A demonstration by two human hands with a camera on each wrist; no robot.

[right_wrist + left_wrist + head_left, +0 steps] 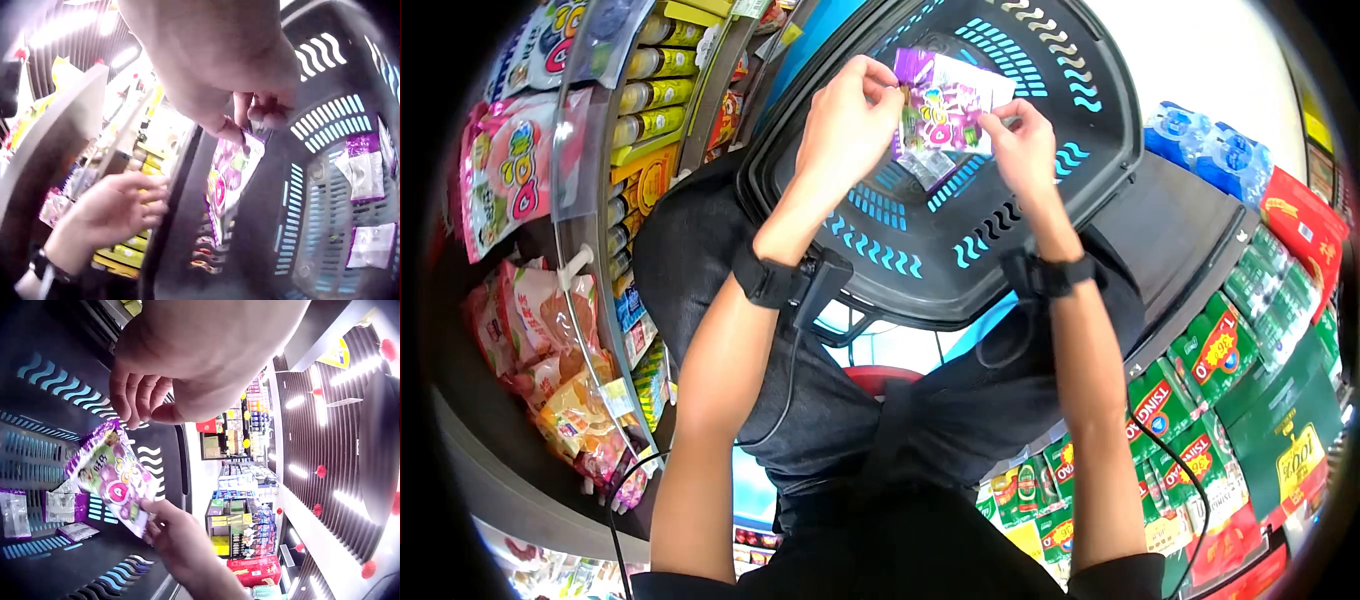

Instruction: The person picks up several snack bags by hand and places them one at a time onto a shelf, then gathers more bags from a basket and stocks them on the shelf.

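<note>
A purple-and-white candy bag [945,108] is held up over a black basket [890,285]. My right hand [1025,150] pinches its right edge, also plain in the left wrist view, where the bag [119,481] hangs from the right hand [178,537]. My left hand [840,125] is beside the bag's left edge, fingers loosely bent. Between the left hand [115,209] and the bag [231,175] a gap shows in the right wrist view. Several purple-edged packets [364,169] lie on the basket floor.
Shelves at the left carry pink candy bags [525,165] and yellow-green containers [655,95]. Stacked green drink packs [1215,350], a red box [1305,225] and blue-wrapped bottles [1210,140] stand at the right. The basket is in front of the person's knees.
</note>
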